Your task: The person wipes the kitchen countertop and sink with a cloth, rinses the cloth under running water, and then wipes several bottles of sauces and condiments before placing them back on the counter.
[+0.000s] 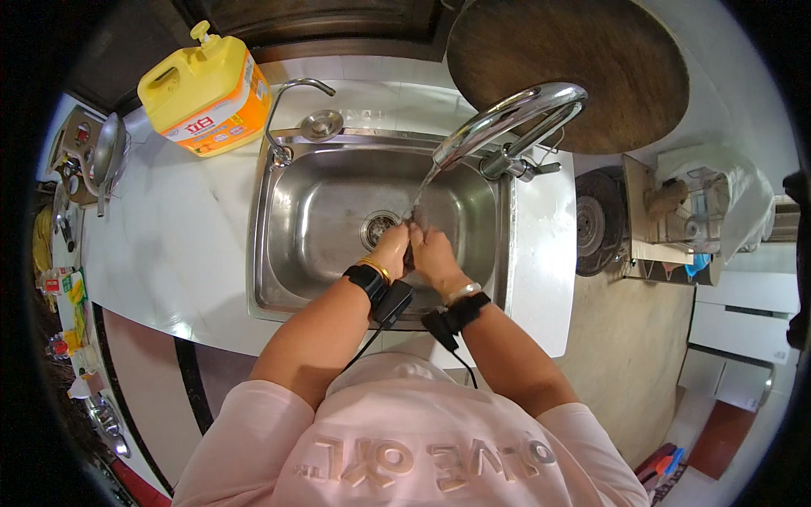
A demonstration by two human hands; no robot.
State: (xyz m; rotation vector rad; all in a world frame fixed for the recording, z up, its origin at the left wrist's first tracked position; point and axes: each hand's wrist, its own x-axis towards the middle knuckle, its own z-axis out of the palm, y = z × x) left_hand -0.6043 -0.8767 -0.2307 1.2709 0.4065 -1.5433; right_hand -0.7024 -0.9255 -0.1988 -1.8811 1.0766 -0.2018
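Note:
Both hands are close together over the steel sink basin [317, 241]. My left hand [394, 246] and my right hand [434, 252] grip a wet, dark brownish item [418, 214], perhaps a cloth; the fingers hide most of it. Water from the chrome faucet [507, 120] runs onto its upper end. Left of my hands lies the round sink drain [379, 229]. Black straps with small boxes are fastened to both wrists.
A large yellow detergent jug [203, 95] with a pump stands on the white counter [177, 247]. A thin second spout [274, 120] and a metal sink strainer [322, 125] are behind the basin. A round wooden board [608, 76] leans at the back right.

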